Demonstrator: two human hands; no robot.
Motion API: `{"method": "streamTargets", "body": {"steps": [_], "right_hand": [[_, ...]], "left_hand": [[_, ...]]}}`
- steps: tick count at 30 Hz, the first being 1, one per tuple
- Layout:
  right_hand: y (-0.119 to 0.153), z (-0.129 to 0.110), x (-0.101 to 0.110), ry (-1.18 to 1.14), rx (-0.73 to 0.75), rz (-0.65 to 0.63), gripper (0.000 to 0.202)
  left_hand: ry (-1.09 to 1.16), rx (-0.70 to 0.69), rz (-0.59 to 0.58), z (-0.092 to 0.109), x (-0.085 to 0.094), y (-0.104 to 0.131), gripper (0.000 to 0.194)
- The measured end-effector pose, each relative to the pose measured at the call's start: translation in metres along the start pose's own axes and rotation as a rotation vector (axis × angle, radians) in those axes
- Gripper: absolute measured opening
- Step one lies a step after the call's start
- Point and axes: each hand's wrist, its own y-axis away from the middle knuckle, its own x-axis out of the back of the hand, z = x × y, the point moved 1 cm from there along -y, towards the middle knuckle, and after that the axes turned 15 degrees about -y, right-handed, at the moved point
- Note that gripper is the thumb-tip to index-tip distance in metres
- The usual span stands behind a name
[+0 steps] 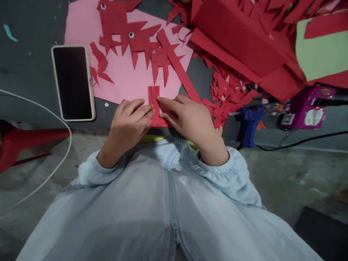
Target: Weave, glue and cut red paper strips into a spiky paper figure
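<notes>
A red foam piece (154,95) with an upright folded-looking strip and a wider base lies at the table's near edge, between my hands. My left hand (129,121) has curled fingers, their tips pressed on the strip's left side. From the other side my right hand (191,117) holds the piece, index finger and thumb resting on it. My fingers hide part of the base. Just beyond are three red foam cut-outs with googly eyes: a large one (114,20), a middle one (139,40) and a small one (160,59).
Pink foam sheet (122,78) lies under the cut-outs, with a long red strip (178,65) across it. A phone (73,83) is at left. Red scraps (225,87), red sheets (239,40), a blue glue gun (249,127) and a purple power box (312,108) are at right.
</notes>
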Motion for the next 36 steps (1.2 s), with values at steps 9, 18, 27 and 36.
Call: {"method": "streamTargets", "body": {"steps": [9, 18, 27, 36], "right_hand": [[0.001, 0.000, -0.001, 0.036, 0.003, -0.009, 0.050], [0.009, 0.011, 0.004, -0.038, 0.086, 0.090, 0.040], [0.040, 0.027, 0.001, -0.030, 0.137, 0.192, 0.033], [0.054, 0.035, -0.011, 0.065, 0.014, 0.238, 0.036]], "left_hand": [[-0.056, -0.013, -0.058, 0.001, 0.003, 0.001, 0.031], [0.040, 0.042, -0.102, 0.004, 0.004, -0.002, 0.036], [-0.038, 0.011, -0.071, 0.007, 0.005, -0.003, 0.032], [0.017, 0.021, -0.115, 0.007, 0.006, -0.004, 0.031]]}}
